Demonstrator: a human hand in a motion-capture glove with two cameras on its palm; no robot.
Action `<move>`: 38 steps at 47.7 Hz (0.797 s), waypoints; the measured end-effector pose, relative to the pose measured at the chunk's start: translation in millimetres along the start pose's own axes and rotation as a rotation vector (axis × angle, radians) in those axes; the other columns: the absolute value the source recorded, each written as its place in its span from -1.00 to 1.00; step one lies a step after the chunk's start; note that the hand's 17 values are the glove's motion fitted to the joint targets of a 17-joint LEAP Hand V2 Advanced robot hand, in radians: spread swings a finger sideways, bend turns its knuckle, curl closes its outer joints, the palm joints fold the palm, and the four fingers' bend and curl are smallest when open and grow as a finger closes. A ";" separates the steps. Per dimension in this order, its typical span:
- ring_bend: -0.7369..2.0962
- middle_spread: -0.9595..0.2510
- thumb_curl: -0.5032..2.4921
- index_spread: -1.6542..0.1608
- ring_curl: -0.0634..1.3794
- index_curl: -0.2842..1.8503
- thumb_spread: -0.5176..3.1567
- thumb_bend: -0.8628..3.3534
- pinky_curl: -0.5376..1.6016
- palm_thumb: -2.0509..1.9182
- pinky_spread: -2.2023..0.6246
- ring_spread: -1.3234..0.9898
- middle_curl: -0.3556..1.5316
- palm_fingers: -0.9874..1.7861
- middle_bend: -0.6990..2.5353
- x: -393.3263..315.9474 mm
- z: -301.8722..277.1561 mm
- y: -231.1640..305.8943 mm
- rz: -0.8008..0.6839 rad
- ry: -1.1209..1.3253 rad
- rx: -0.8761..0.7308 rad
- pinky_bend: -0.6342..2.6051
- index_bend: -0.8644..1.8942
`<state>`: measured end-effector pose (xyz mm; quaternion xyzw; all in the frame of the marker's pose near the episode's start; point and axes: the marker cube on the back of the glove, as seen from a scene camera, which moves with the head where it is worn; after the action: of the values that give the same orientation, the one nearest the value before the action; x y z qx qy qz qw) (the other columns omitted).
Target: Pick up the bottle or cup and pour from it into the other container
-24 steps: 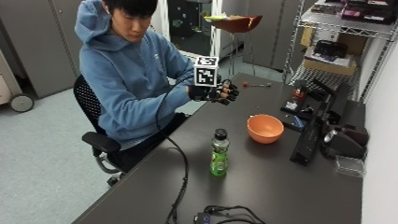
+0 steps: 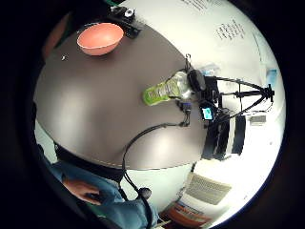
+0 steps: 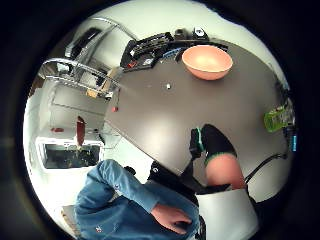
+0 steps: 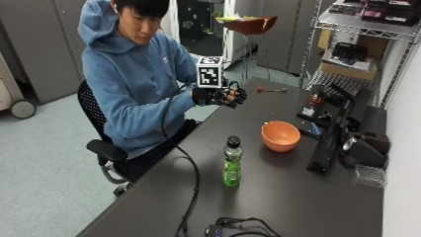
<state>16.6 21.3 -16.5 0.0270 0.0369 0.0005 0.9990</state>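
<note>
Gloved right hand [image 4: 220, 96] hovers above the dark table's [image 4: 283, 197] near edge, fingers loosely curled, holding nothing. Green-labelled clear plastic bottle [image 4: 231, 163] stands upright mid-table; orange plastic bowl [image 4: 281, 136] sits near it, toward the far edge.

Dark table [image 4: 276, 197], green bottle [image 4: 231, 163] upright, orange bowl [image 4: 280, 136] near it, black cable [image 4: 190, 187], black equipment [image 4: 329, 143] along far edge
</note>
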 end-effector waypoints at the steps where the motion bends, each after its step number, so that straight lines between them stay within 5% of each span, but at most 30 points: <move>1: -0.24 0.64 -0.44 0.43 -0.67 -0.54 -0.22 -0.51 -0.25 0.38 0.72 0.24 -0.45 -0.16 -0.46 1.8 -0.4 1.3 -0.001 0.001 0.005 -0.29 -0.25; 38: -0.19 0.72 -0.40 0.51 -0.56 -0.53 -0.19 -0.61 -0.19 0.36 0.72 0.25 -0.34 -0.19 -0.45 163.9 -5.3 64.7 0.207 -0.136 0.367 -0.28 -0.30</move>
<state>179.7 86.6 -30.4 0.2120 -0.0342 0.0947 0.9721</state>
